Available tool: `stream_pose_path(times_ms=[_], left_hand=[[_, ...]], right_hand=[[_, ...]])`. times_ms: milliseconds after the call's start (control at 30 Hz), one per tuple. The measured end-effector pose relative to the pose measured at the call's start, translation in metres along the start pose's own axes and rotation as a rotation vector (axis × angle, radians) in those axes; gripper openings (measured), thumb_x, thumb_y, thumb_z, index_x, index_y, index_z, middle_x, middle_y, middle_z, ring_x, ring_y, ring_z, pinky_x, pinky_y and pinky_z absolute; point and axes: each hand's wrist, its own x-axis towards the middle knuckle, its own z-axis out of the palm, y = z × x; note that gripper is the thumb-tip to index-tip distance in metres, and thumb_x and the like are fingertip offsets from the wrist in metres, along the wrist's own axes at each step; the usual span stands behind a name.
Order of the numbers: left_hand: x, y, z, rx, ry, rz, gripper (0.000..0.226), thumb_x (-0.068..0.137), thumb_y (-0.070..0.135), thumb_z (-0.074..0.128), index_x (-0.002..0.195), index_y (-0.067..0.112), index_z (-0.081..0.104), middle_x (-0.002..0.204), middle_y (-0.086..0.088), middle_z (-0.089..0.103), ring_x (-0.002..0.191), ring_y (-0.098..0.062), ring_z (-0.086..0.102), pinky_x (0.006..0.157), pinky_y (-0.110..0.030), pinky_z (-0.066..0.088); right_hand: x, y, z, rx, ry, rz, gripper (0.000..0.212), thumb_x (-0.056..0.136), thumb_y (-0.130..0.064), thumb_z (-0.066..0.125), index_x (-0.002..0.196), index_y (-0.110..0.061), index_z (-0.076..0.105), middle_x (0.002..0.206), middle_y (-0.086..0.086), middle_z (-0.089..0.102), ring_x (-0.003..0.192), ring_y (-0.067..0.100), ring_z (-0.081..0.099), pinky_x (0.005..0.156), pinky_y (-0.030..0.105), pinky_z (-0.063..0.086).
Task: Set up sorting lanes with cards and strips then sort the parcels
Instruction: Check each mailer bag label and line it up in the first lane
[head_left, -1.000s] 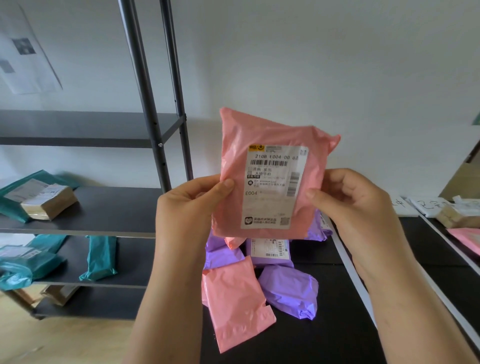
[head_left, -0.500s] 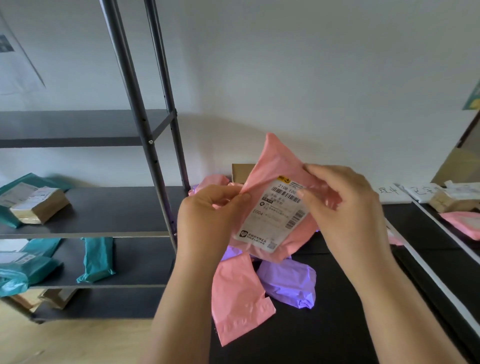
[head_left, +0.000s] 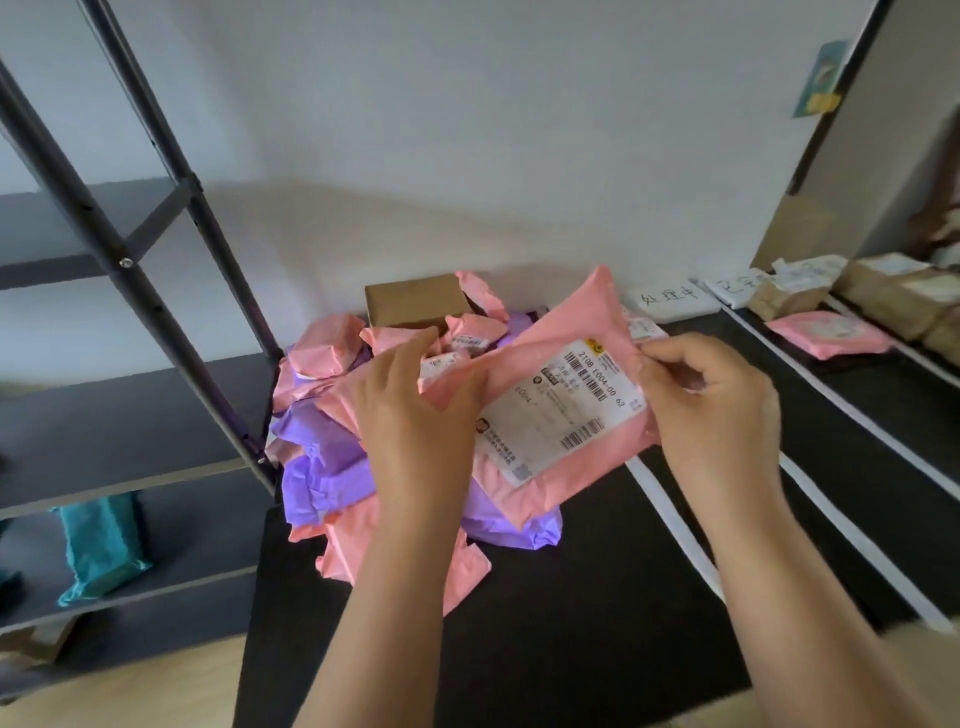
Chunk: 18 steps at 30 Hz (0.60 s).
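Head view: left hand (head_left: 415, 415), right hand (head_left: 711, 405) pinch crinkly pink plastic parcel (head_left: 550, 415).

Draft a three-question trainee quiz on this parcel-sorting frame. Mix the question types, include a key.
1. True or false: the left hand and right hand both hold the labelled pink parcel.
2. The shelf parcel at far left is: A teal, B yellow, C white.
3. What divides the black table into lanes?
Key: 1 true; 2 A; 3 white strips.
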Motion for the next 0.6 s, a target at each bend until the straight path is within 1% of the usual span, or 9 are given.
stream_pose_path(times_ms=[33, 67, 133, 167, 233, 333, 400, 500, 600], left_hand=[[-0.002, -0.004, 0.010, -0.015, -0.001, -0.034, 0.048, 0.086, 0.035, 0.075, 0.130, 0.027, 0.059, 0.127, 0.009, 0.054, 0.112, -0.006, 0.048, 0.090, -0.010, 0.040], [-0.004, -0.008, 0.020, -0.039, -0.012, -0.084, 0.049, 0.085, 0.038, 0.075, 0.129, 0.026, 0.057, 0.124, 0.010, 0.053, 0.104, -0.002, 0.049, 0.084, -0.007, 0.038], [-0.006, -0.018, 0.043, -0.088, -0.082, -0.226, 0.043, 0.083, 0.039, 0.077, 0.117, 0.027, 0.055, 0.116, 0.009, 0.057, 0.098, -0.004, 0.054, 0.084, -0.019, 0.044], [-0.007, -0.022, 0.056, -0.102, -0.134, -0.300, 0.036, 0.083, 0.037, 0.077, 0.109, 0.028, 0.054, 0.112, 0.008, 0.060, 0.098, -0.008, 0.057, 0.084, -0.025, 0.045], [-0.012, -0.029, 0.085, -0.097, -0.250, -0.399, 0.026, 0.084, 0.036, 0.076, 0.096, 0.028, 0.054, 0.102, 0.006, 0.065, 0.095, -0.012, 0.062, 0.081, -0.029, 0.045], [-0.029, -0.036, 0.132, -0.070, -0.344, -0.459, 0.021, 0.087, 0.034, 0.072, 0.096, 0.021, 0.058, 0.090, 0.013, 0.065, 0.086, -0.003, 0.062, 0.069, -0.016, 0.041], [-0.040, -0.040, 0.162, -0.026, -0.373, -0.497, 0.021, 0.089, 0.035, 0.070, 0.099, 0.020, 0.058, 0.088, 0.016, 0.063, 0.082, 0.004, 0.058, 0.062, -0.011, 0.039], [-0.053, -0.044, 0.200, -0.001, -0.424, -0.592, 0.019, 0.092, 0.040, 0.064, 0.101, 0.024, 0.060, 0.094, 0.012, 0.066, 0.087, -0.007, 0.063, 0.069, -0.024, 0.049], [-0.063, -0.046, 0.244, 0.002, -0.500, -0.654, 0.011, 0.095, 0.040, 0.059, 0.102, 0.032, 0.058, 0.096, 0.014, 0.066, 0.092, -0.011, 0.065, 0.083, -0.039, 0.057]], right_hand=[[0.003, 0.010, -0.003, 0.003, 0.008, 0.043, 0.011, 0.088, -0.023, 0.065, 0.085, -0.034, 0.064, 0.085, -0.024, 0.063, 0.081, 0.002, 0.066, 0.065, 0.036, 0.060], [0.007, 0.020, -0.006, 0.007, 0.017, 0.079, 0.013, 0.087, -0.025, 0.064, 0.082, -0.037, 0.063, 0.083, -0.022, 0.064, 0.080, 0.005, 0.067, 0.062, 0.041, 0.060], [0.017, 0.041, -0.010, 0.020, 0.034, 0.136, 0.021, 0.088, -0.024, 0.064, 0.075, -0.040, 0.060, 0.080, -0.021, 0.066, 0.077, 0.005, 0.068, 0.059, 0.044, 0.060], [0.022, 0.052, -0.012, 0.024, 0.033, 0.166, 0.024, 0.089, -0.023, 0.065, 0.072, -0.039, 0.060, 0.081, -0.025, 0.066, 0.079, 0.002, 0.067, 0.058, 0.043, 0.060], [0.033, 0.078, -0.015, 0.029, 0.008, 0.234, 0.025, 0.091, -0.022, 0.066, 0.072, -0.037, 0.060, 0.084, -0.032, 0.065, 0.082, -0.009, 0.065, 0.056, 0.036, 0.061], [0.045, 0.127, -0.022, -0.003, -0.019, 0.351, 0.022, 0.093, -0.023, 0.066, 0.076, -0.035, 0.060, 0.080, -0.021, 0.067, 0.076, 0.000, 0.069, 0.055, 0.026, 0.059], [0.053, 0.162, -0.028, -0.035, -0.052, 0.429, 0.020, 0.094, -0.024, 0.065, 0.078, -0.035, 0.059, 0.084, -0.019, 0.066, 0.075, 0.003, 0.067, 0.057, 0.027, 0.060], [0.063, 0.211, -0.037, -0.084, -0.130, 0.520, 0.015, 0.095, -0.024, 0.064, 0.084, -0.034, 0.061, 0.085, -0.018, 0.064, 0.075, 0.003, 0.064, 0.057, 0.026, 0.056], [0.078, 0.260, -0.043, -0.112, -0.180, 0.595, 0.009, 0.096, -0.023, 0.063, 0.095, -0.032, 0.062, 0.087, -0.017, 0.062, 0.075, 0.004, 0.063, 0.056, 0.024, 0.055]])
